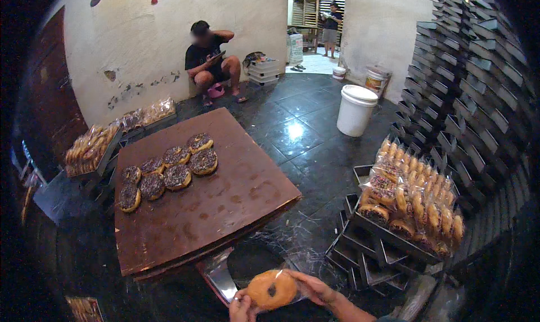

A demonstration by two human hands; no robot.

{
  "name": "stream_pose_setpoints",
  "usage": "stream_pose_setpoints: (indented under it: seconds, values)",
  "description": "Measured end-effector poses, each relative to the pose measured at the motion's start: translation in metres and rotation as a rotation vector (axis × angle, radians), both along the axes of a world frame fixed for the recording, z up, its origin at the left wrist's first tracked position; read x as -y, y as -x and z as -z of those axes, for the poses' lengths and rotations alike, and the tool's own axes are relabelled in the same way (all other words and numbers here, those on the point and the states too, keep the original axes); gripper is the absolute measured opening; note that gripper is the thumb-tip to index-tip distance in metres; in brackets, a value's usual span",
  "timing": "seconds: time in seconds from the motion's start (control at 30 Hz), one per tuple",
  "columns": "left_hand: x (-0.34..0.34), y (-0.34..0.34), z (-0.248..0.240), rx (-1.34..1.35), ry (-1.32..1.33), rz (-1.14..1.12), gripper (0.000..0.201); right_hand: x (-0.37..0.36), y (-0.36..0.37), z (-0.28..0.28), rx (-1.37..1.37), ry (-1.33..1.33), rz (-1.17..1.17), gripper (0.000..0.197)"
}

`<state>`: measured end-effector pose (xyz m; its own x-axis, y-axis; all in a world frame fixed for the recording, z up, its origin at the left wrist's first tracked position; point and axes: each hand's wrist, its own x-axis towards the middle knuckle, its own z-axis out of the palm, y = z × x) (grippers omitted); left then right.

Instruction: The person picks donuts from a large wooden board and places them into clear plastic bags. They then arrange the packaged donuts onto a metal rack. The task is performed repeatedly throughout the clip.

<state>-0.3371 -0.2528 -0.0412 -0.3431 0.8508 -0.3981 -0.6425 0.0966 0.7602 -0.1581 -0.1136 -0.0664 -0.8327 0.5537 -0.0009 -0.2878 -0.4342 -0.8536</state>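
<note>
A golden doughnut (260,289) with a small hole is held low, in front of the near edge of the brown board. Clear plastic, apparently a bag, shows around its right side. My left hand (242,308) pinches the doughnut's left edge. From the right, my right hand (315,288) grips its upper right edge and the plastic. Several doughnuts (178,176) topped with dark sprinkles lie in two rows on the brown board (236,209), left of its middle. A dark round opening in a metal-edged thing (220,274) shows just behind the held doughnut.
To the right, bagged doughnuts (419,204) fill a tray on stacked dark metal trays (365,254). More bagged doughnuts (93,147) stand at the left. A white lidded bucket (355,114) is on the dark tiled floor. One person (211,57) sits by the wall; another stands beyond the doorway.
</note>
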Motion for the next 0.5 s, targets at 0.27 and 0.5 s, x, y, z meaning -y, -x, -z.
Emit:
stream_pose_setpoints:
  seconds: [0.27, 0.5]
  values:
    - [-0.007, -0.044, -0.058, 0.149, -0.27, 0.684, 0.044, -0.002, 0.0, -0.105, -0.607, 0.31, 0.249, 0.1]
    - [0.034, 0.066, -0.09, -0.919, -0.502, 1.224, 0.02, -0.136, -0.154, -0.268, -0.382, -0.723, 0.885, 0.086]
